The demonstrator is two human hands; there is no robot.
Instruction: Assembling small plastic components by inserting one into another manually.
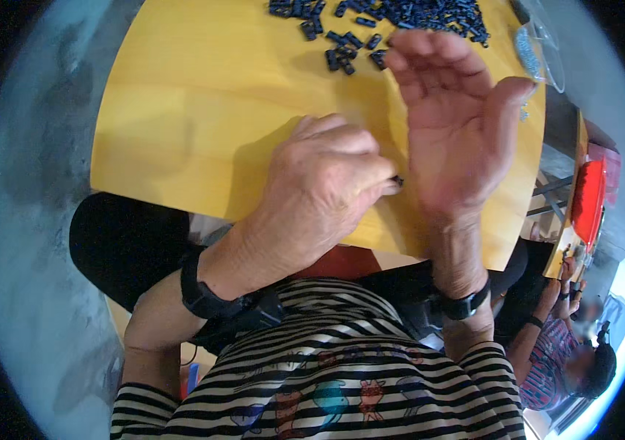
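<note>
My left hand (331, 176) is closed over the yellow table (173, 103). Between its thumb and forefinger it pinches a small black part (397, 180), of which only the end shows. Beside it, on the right, my right hand (453, 128) is turned palm up. Its fingers are slightly bent with the thumb apart, and nothing lies in the palm. Just beyond its fingertips, small black parts (430, 13) are heaped at the table's far side. Several loose black parts (342, 59) are scattered left of the heap.
A clear plastic bag (547, 55) with small silvery pieces sits at the table's far right edge. A few silvery bits (524, 112) lie near my right thumb. Farther right, a red basin (589, 202) stands on another table, where another person (558, 359) is working.
</note>
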